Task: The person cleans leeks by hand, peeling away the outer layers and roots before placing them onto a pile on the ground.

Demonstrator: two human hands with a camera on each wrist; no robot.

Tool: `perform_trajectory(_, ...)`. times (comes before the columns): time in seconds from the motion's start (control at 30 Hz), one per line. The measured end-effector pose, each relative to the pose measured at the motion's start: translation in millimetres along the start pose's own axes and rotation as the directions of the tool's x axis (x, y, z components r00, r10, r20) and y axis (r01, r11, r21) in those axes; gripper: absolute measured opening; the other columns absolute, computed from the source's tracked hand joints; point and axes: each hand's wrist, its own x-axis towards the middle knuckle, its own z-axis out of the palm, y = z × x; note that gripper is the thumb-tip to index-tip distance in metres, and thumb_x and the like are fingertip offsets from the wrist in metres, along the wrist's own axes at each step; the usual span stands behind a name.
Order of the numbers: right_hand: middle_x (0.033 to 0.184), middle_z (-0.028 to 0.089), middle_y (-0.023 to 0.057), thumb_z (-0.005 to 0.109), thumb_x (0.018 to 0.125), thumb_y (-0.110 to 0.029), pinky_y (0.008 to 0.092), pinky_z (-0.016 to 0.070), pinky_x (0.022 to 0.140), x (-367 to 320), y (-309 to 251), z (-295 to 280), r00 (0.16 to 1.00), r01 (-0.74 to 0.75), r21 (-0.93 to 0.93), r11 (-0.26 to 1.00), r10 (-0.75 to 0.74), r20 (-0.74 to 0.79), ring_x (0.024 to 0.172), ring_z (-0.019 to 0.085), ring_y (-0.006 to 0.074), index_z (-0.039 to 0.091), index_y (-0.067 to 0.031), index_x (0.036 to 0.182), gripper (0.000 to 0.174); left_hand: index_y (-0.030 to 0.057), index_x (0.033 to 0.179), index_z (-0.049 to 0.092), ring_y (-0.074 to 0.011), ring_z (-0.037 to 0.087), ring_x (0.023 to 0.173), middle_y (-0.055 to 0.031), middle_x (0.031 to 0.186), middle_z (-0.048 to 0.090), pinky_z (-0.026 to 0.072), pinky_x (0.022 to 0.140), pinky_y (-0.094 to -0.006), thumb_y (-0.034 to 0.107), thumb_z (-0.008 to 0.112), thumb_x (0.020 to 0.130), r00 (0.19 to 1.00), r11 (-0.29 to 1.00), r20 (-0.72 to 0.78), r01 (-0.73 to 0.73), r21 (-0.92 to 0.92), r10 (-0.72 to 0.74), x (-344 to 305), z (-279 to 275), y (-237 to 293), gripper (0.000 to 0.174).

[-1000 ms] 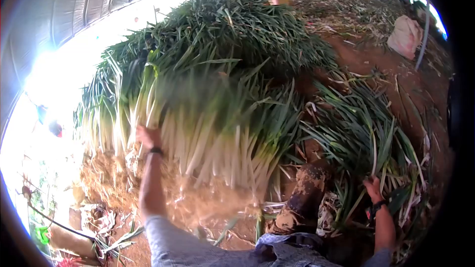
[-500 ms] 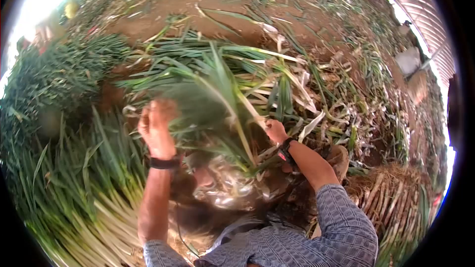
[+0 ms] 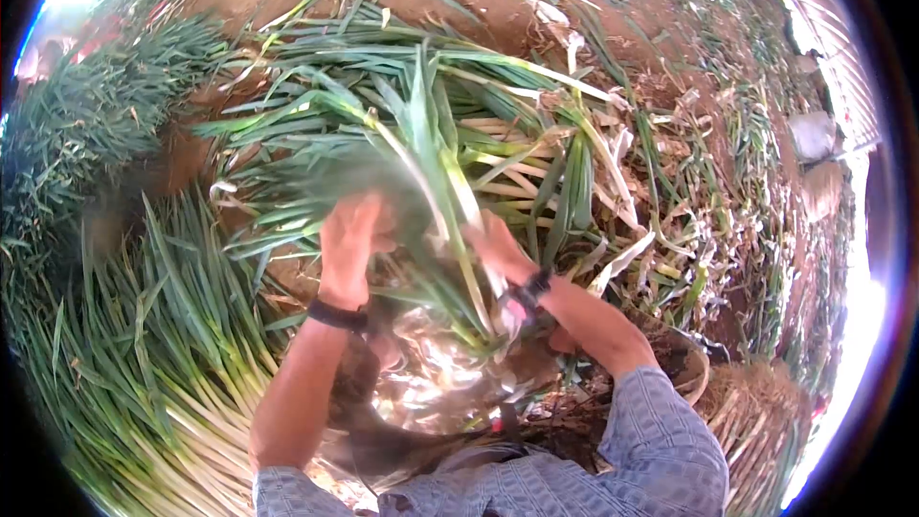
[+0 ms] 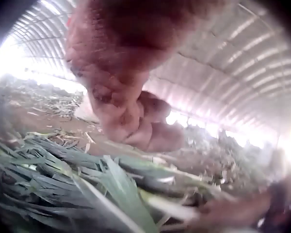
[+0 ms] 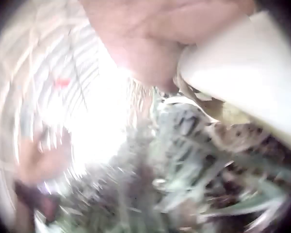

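In the head view my right hand (image 3: 498, 244) grips the white shaft of a long green onion (image 3: 464, 190), its green leaves pointing away from me. The right wrist view shows that thick white shaft (image 5: 237, 68) close up against the fingers. My left hand (image 3: 354, 235) is held just left of the same green onion, over blurred leaves. Its fingers (image 4: 155, 136) bend loosely in the left wrist view, with nothing visible in them. A pile of loose green onions (image 3: 297, 124) lies in front of both hands.
A row of green onions (image 3: 182, 373) with white shafts lies at the left, with a leafy heap (image 3: 105, 105) behind it. Dry peeled leaves (image 3: 670, 230) litter the ground at right. A rooted bundle (image 3: 756, 421) stands near my right elbow. A pale sack (image 3: 812, 137) lies farther right.
My view has swung right from the row to the loose pile. The left hand left the row and came over beside the right hand, which has lifted a green onion from the pile.
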Motion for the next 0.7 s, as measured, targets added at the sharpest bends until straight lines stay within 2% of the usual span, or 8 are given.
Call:
perform_trajectory(0.07,0.100,0.066,0.0095,0.063,0.093,-0.040,0.0242,0.0522,0.060,-56.7,-48.2,24.8,0.994,0.077,0.445,0.892,-0.103,0.033,0.076,0.062,0.0128,0.052,-0.0023,0.126,0.052,0.0032,0.105,0.062,-0.0188,0.065,0.083,-0.0121,0.095,0.068,0.0565,0.069,-0.0342,0.041,0.069,0.091,0.999,0.993,-0.025,0.048,0.106,-0.045,0.3,11.6,-9.4,0.041)
perform_trajectory(0.17,0.096,0.061,0.0046,0.060,0.097,-0.023,0.0225,0.0457,0.049,-65.1,-0.8,67.3,0.881,0.392,0.556,0.733,-0.473,0.003,0.069,0.055,0.0101,0.045,-0.0052,0.135,0.045,0.0042,0.099,0.062,-0.0174,0.066,0.072,-0.0091,0.083,0.068,0.0555,0.067,-0.0308,0.033,0.076,0.085,0.957,0.972,0.252,0.087,0.218,-0.142,20.8,24.8,-49.5,0.034)
perform_trajectory(0.23,0.089,0.056,0.0025,0.056,0.098,-0.012,0.0226,0.0427,0.048,-65.5,3.6,96.4,0.648,0.737,0.461,0.494,-0.709,-0.277,0.063,0.050,0.0101,0.038,-0.0063,0.143,0.050,0.0045,0.090,0.062,-0.0138,0.062,0.060,-0.0061,0.073,0.065,0.0518,0.051,-0.0271,0.019,0.074,0.086,0.958,0.987,0.242,0.143,0.073,-0.157,0.0,60.9,-56.1,0.019)
perform_trajectory(0.33,0.075,0.048,-0.0022,0.055,0.095,0.001,0.0229,0.0358,0.049,-98.3,10.3,93.8,0.832,0.457,0.711,0.534,-0.540,-0.129,0.059,0.041,0.0073,0.026,-0.0062,0.152,0.064,0.0039,0.089,0.062,-0.0135,0.060,0.056,-0.0044,0.069,0.063,0.0500,0.047,-0.0271,0.013,0.070,0.088,0.963,0.978,0.199,0.200,-0.060,-0.184,-5.2,71.4,-57.0,0.012)
perform_trajectory(0.47,0.072,0.050,-0.0023,0.056,0.094,0.000,0.0262,0.0395,0.049,-149.5,6.9,45.9,0.881,0.361,0.468,0.806,-0.460,0.113,0.057,0.045,0.0077,0.029,-0.0058,0.149,0.061,0.0059,0.090,0.065,-0.0135,0.052,0.041,0.0009,0.055,0.051,0.0447,0.035,-0.0290,0.008,0.065,0.090,0.950,0.969,0.310,0.036,-0.243,0.042,-34.7,91.5,-32.8,0.002)
perform_trajectory(0.63,0.108,0.063,0.0142,0.058,0.095,-0.034,0.0372,0.0543,0.071,-150.0,111.7,0.0,0.792,0.610,-0.302,0.733,-0.551,0.263,0.086,0.064,0.0239,0.056,-0.0031,0.123,0.042,0.0126,0.097,0.065,-0.0053,0.034,0.041,0.0079,0.052,0.038,0.0342,0.033,-0.0241,0.021,0.060,0.098,0.792,0.788,0.251,-0.407,-0.461,0.556,-66.3,79.4,54.3,0.010)
perform_trajectory(0.67,0.117,0.066,0.0182,0.058,0.095,-0.042,0.0399,0.0575,0.077,-148.6,135.0,-28.7,0.846,0.533,-0.529,0.660,-0.435,0.309,0.093,0.069,0.0278,0.062,-0.0025,0.118,0.046,0.0112,0.099,0.064,-0.0046,0.032,0.040,0.0081,0.051,0.035,0.0321,0.033,-0.0238,0.026,0.060,0.098,0.842,0.834,0.207,-0.400,-0.379,0.498,-70.9,67.5,62.8,0.015)
perform_trajectory(0.7,0.115,0.068,0.0149,0.066,0.088,-0.044,0.0397,0.0575,0.077,-155.4,121.4,-66.9,0.941,0.241,-0.757,0.607,0.046,0.336,0.094,0.069,0.0287,0.068,-0.0023,0.110,0.047,0.0102,0.100,0.063,-0.0047,0.031,0.040,0.0081,0.051,0.033,0.0321,0.033,-0.0240,0.025,0.060,0.098,0.859,0.831,0.160,-0.398,-0.389,0.486,-76.0,54.4,67.5,0.015)
